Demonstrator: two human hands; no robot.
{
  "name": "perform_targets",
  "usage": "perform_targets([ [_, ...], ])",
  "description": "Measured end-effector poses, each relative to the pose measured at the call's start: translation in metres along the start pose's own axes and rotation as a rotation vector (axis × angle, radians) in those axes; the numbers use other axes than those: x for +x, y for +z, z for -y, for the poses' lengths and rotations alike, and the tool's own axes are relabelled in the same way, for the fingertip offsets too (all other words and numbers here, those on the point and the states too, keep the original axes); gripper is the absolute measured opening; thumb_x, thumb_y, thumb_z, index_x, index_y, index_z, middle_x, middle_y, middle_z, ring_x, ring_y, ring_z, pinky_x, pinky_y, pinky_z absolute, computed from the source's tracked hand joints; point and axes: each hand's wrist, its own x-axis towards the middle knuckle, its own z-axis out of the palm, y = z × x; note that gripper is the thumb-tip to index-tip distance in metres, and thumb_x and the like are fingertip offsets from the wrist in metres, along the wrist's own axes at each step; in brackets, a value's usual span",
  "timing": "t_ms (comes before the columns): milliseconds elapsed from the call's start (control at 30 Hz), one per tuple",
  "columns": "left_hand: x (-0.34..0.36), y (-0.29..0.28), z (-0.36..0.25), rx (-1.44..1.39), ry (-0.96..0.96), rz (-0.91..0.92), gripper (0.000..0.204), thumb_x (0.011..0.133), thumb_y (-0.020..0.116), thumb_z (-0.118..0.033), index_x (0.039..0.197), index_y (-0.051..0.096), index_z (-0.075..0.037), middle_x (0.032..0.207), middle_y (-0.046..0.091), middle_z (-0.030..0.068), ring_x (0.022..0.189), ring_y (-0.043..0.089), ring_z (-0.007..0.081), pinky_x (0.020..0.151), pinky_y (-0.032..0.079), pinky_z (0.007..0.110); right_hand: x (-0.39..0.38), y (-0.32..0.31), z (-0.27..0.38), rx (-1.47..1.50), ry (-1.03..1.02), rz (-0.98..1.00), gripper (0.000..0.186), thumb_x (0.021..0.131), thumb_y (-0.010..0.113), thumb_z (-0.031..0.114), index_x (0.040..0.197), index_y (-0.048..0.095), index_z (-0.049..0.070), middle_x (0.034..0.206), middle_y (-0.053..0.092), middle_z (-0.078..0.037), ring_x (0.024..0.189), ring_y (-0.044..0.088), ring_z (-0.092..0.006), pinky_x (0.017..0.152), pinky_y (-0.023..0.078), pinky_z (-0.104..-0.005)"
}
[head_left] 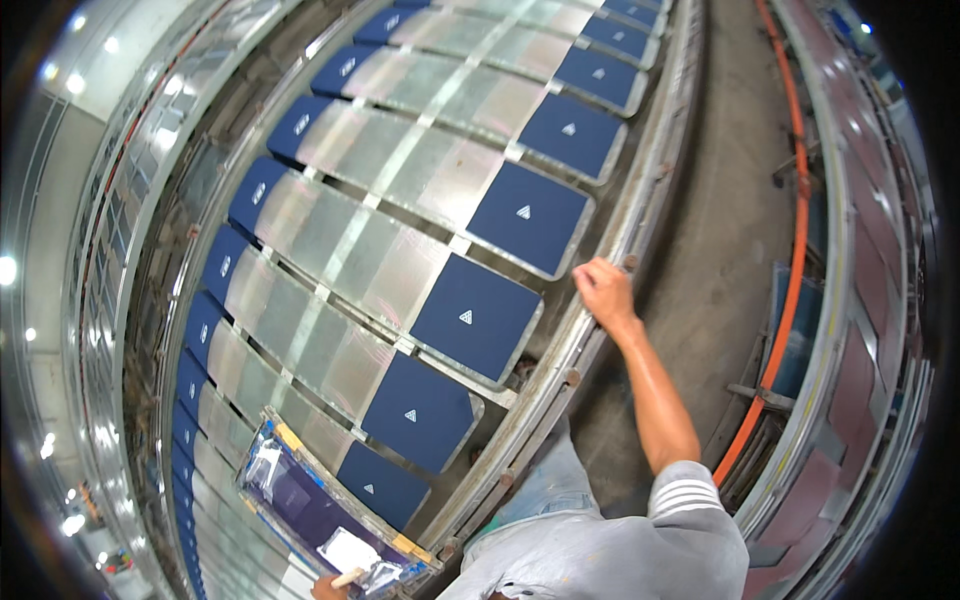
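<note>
At the bottom edge my left hand (329, 589), only partly in view, is closed around a short pale handle at the near end of a screen-printing frame (308, 502). Dark purple mesh, white patches and taped edges mark this frame, which lies tilted across the panel rows. My right arm reaches forward, and my right hand (605, 292) is a fist just over the metal rail (560, 372); nothing shows in it. Nearest to that hand is a dark blue printed panel (478, 320) with a small white triangular mark.
Long rows of flat sheets (345, 225) with blue ends stretch away on the table. To the right runs a concrete floor aisle (700, 210), then an orange hose or pipe (800, 200) beside another table with reddish panels (850, 410). Ceiling lights glow at the left.
</note>
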Motion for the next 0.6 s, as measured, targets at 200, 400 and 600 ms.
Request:
perform_targets([
  [200, -0.047, 0.037, 0.074, -0.203, 0.223, -0.248, 0.025, 0.08, 0.064, -0.002, 0.103, 0.074, -0.004, 0.098, 0.071, 0.0204, 0.098, 0.064, 0.0439, 0.09, 0.052, 0.05, -0.174, 0.054, 0.225, 0.529, 0.194, -0.03, 0.011, 0.092, 0.069, 0.013, 0.091, 0.074, 0.003, 0.09, 0.073, -0.018, 0.084, 0.072, -0.0338, 0.075, 0.057, -0.043],
  [400, -0.091, 0.104, 0.141, -0.182, 0.134, -0.361, 0.034, 0.09, 0.075, -0.032, 0.104, 0.071, -0.002, 0.091, 0.068, 0.0211, 0.089, 0.063, 0.0435, 0.081, 0.05, 0.052, -0.424, 0.111, 0.415, 0.346, -0.002, 0.659, 0.043, 0.096, 0.067, 0.042, 0.113, 0.072, 0.004, 0.107, 0.073, -0.018, 0.104, 0.07, -0.0354, 0.09, 0.055, -0.0454],
  [600, -0.151, 0.093, 0.165, -0.689, -0.571, -0.568, 0.077, 0.084, 0.08, -0.063, 0.094, 0.069, 0.013, 0.088, 0.071, 0.0299, 0.071, 0.062, 0.0369, 0.061, 0.049, 0.053, -0.516, 0.155, 0.447, 0.353, 0.277, 1.104, 0.075, 0.097, 0.055, 0.064, 0.118, 0.064, -0.008, 0.128, 0.066, -0.031, 0.121, 0.062, -0.0446, 0.099, 0.05, -0.0522],
])
